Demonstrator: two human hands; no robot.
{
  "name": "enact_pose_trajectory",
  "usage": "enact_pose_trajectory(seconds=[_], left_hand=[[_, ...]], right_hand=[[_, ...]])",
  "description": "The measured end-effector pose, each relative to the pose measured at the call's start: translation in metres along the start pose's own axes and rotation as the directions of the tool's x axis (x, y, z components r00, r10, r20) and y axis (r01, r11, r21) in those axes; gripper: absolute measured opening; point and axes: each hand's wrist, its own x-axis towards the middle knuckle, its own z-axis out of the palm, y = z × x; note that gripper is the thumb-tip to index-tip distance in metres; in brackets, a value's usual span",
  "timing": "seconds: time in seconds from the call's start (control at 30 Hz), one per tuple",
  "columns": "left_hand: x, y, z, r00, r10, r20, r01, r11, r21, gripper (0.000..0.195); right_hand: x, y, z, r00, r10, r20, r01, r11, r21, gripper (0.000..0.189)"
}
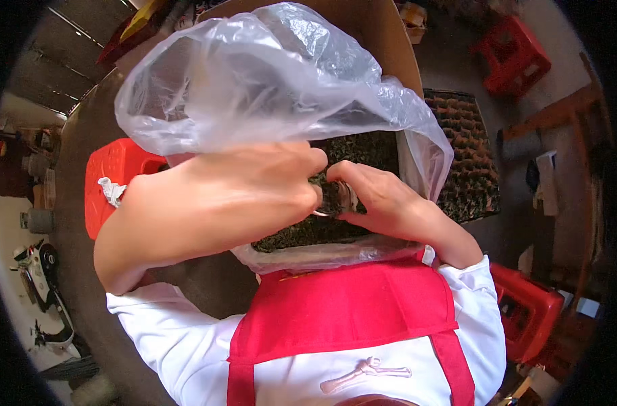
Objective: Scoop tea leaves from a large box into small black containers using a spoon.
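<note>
A large clear plastic bag lines a cardboard box, its loose top billowing above my hands. Dark, dried leafy material fills the inside. My left hand reaches across from the left, palm down, fingers curled near the middle of the bag's mouth. Facing it from the right, my right hand is bent around a small round container with dark material by its rim. A shiny curved edge shows under the left fingertips; whether the left fingers grip it is hidden.
A red plastic stool with crumpled white paper stands at the left. Another red stool is at the upper right, and a red plastic item at the lower right. A patterned dark mat lies right of the box.
</note>
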Motion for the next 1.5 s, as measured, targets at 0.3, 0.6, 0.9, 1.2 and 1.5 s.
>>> enact_pose_trajectory(seconds=[0.3, 0.6, 0.9, 1.2, 1.5], left_hand=[[0.008, -0.003, 0.002, 0.998, 0.048, 0.030, -0.050, 0.997, 0.054, 0.014], [0.017, -0.012, -0.017, 0.987, 0.093, 0.133, -0.093, 0.996, -0.006, 0.015], [0.028, -0.010, 0.021, 0.995, -0.100, -0.018, 0.092, 0.959, -0.270, 0.011], [0.004, -0.009, 0.009, 0.995, -0.092, 0.036, 0.096, 0.986, -0.135, 0.010], [-0.007, 0.005, -0.024, 0.889, -0.351, 0.295, 0.369, 0.930, -0.005, 0.016]], right_hand=[[-0.003, -0.003, -0.004, 0.999, 0.019, 0.031, -0.020, 0.999, 0.032, 0.046], [-0.003, -0.003, -0.007, 0.998, -0.002, 0.065, 0.004, 1.000, -0.019, 0.041], [-0.007, 0.002, -0.003, 0.994, -0.095, 0.054, 0.096, 0.995, -0.016, 0.031], [-0.007, 0.000, -0.003, 0.994, -0.063, -0.086, 0.063, 0.998, 0.004, 0.039], [-0.014, 0.012, -0.009, 0.986, 0.167, 0.026, -0.167, 0.986, -0.003, 0.047]])
